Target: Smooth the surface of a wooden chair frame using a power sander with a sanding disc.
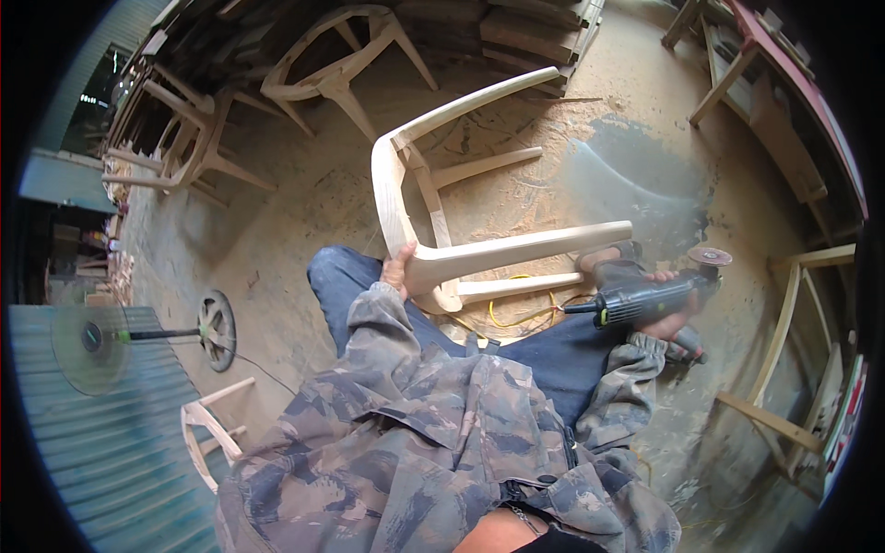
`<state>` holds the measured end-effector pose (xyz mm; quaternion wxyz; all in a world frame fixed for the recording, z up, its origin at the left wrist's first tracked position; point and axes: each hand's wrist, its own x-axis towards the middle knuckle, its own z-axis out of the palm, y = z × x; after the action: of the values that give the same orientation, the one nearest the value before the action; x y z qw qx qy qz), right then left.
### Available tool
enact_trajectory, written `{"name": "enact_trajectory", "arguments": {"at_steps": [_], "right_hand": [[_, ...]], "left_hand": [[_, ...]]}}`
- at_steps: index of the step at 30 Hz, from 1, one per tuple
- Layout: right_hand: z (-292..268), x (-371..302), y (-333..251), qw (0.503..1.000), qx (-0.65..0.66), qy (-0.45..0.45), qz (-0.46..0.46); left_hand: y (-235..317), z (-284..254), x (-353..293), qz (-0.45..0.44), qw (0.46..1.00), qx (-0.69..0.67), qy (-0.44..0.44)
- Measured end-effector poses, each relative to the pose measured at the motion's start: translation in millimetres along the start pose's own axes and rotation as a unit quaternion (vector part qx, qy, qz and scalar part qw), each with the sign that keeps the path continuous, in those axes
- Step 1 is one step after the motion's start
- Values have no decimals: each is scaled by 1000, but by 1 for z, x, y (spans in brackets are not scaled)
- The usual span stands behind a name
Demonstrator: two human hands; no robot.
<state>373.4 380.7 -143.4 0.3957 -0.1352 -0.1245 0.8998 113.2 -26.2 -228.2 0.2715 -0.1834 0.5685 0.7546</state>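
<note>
A pale bare wooden chair frame (392, 198) lies on its side in front of my legs, its legs pointing right. My left hand (396, 270) grips the frame at its near corner, fingers closed round the wood. To the right, my right hand (671, 323) is wrapped round the dark body of an angle grinder (636, 297). A round abrasive disc (711, 256) sits at the grinder's far right end, apart from the chair frame. One chair leg (525, 251) ends close to the grinder and my foot.
A yellow cord (502, 318) lies beneath the frame. More chair frames (336, 78) stand at the back left, before stacked boards (530, 41). A pedestal fan (92, 336) is at left. Wooden frames (784, 341) and a workbench (747, 37) line the right.
</note>
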Motion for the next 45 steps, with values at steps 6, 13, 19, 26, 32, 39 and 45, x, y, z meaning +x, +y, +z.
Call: {"name": "enact_trajectory", "arguments": {"at_steps": [6,13,19,26,32,39,45], "right_hand": [[14,8,19,998,-40,25,46],[12,7,23,995,-71,63,35],[3,13,24,1000,10,-14,8],[-15,23,16,999,4,-20,29],[-19,25,11,991,-127,-19,36],[-29,25,4,991,-105,15,77],[-32,29,7,985,-152,23,78]], "left_hand": [[3,6,11,22,990,77,120],[22,32,1,35,951,230,203],[20,32,9,-23,955,256,151],[-20,18,34,-4,946,302,114],[-22,53,2,128,907,395,63],[-21,57,-10,43,881,469,-49],[-16,69,0,-12,869,494,-33]]}}
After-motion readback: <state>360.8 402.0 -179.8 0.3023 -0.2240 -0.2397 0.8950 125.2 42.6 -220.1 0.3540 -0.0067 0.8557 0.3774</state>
